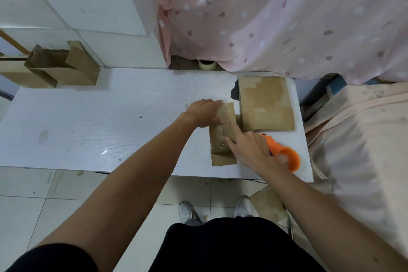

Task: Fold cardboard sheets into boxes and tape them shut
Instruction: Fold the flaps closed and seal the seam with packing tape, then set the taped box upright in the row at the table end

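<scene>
The small cardboard sheet (217, 137) lies on the right half of the white table (110, 117), near its front edge, with its long side running away from the person. Creases show across it, and a short flap sticks out at the near end. Whether it is flat or already partly raised into a tube I cannot tell.

Both hands are on it. The left hand (204, 113) lies over the far left part with straight fingers and the thumb laid along the card, apparently pressing it down so it cannot slide. The right hand (249, 150) comes in from the near right with its fingers spread. The forefinger and thumb touch the card's right edge and pinch nothing, which looks like the start of pushing a panel over along a crease.

An orange tape dispenser (287, 157) sits just behind the right hand, partly hidden by it, probably kept there so it is close when the seam is ready. Just beyond the working piece lies a pile of flat cardboard (265, 99), likely the supply, with something dark showing at its left edge.

At the far left corner stand some folded brown boxes (64, 70), well apart from the work, seemingly set aside. A pale roll of tape (207, 64) rests past the table's far edge, under a pink dotted curtain (287, 17).
</scene>
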